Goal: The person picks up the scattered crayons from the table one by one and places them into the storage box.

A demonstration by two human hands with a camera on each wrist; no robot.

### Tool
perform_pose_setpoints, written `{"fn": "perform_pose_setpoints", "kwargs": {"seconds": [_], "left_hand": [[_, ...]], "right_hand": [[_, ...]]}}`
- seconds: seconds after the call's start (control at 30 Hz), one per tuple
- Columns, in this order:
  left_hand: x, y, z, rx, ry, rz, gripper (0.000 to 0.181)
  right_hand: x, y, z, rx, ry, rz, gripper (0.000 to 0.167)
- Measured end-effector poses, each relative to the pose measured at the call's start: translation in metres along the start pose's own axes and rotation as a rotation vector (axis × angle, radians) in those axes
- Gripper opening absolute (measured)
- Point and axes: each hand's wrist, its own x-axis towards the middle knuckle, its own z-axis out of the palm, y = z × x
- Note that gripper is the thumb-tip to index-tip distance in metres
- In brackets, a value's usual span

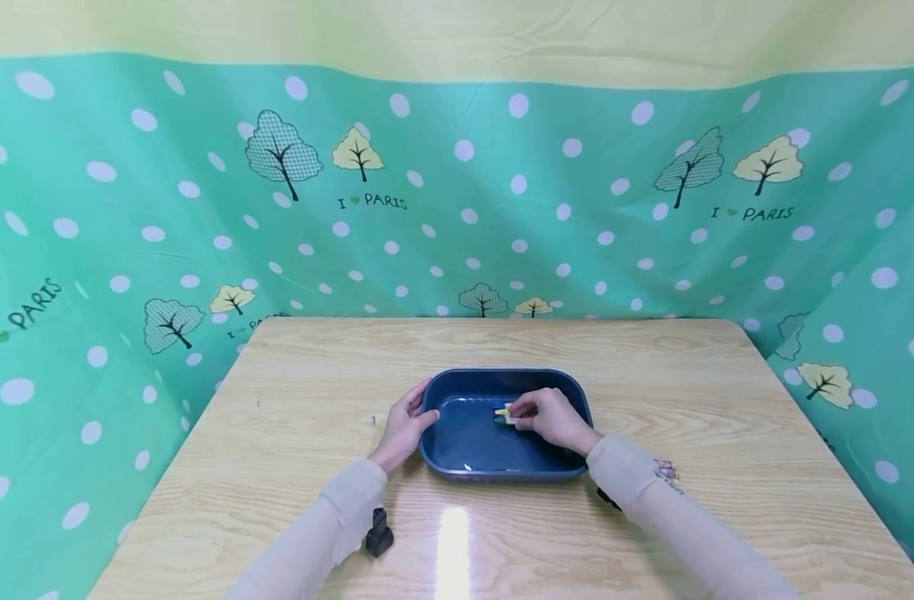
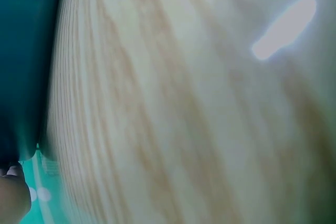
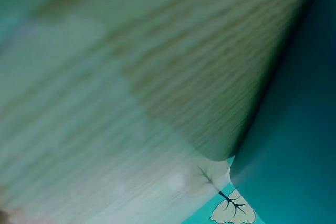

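Observation:
A dark blue rectangular basin (image 1: 494,462) with rounded corners sits upright on the wooden table. My left hand (image 1: 404,429) grips its left wall, thumb over the rim and fingers along the outside; in the left wrist view only a bit of that hand (image 2: 13,198) shows beside the basin's side (image 2: 26,66). Reaching in over the right side, my right hand (image 1: 554,418) pinches several short crayon-like sticks (image 1: 502,413) with yellow, green and blue ends, low over the basin's floor. Whether they touch the floor I cannot tell. The right wrist view shows the basin wall (image 3: 294,129), not the fingers.
The light wooden table (image 1: 314,367) extends around the basin, with a bright reflection in front. Near each wrist hangs a black device (image 1: 379,533). A small printed patch (image 1: 666,473) lies beside the right sleeve. Green dotted curtains (image 1: 464,192) close off the back and sides.

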Motion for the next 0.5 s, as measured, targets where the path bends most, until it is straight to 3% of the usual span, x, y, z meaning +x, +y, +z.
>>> {"fn": "perform_pose_setpoints", "kwargs": {"seconds": [0.1, 0.23, 0.5], "left_hand": [[0.007, -0.012, -0.001, -0.003, 0.010, 0.005, 0.059], [0.007, -0.010, -0.002, -0.013, -0.005, -0.012, 0.059], [-0.006, 0.014, 0.000, 0.020, -0.026, -0.009, 0.058]], "right_hand": [[0.001, 0.000, 0.000, -0.006, 0.001, 0.001, 0.018], [0.002, 0.001, 0.000, -0.022, 0.002, 0.006, 0.018], [0.002, 0.001, 0.000, -0.018, 0.009, 0.005, 0.020]]}}
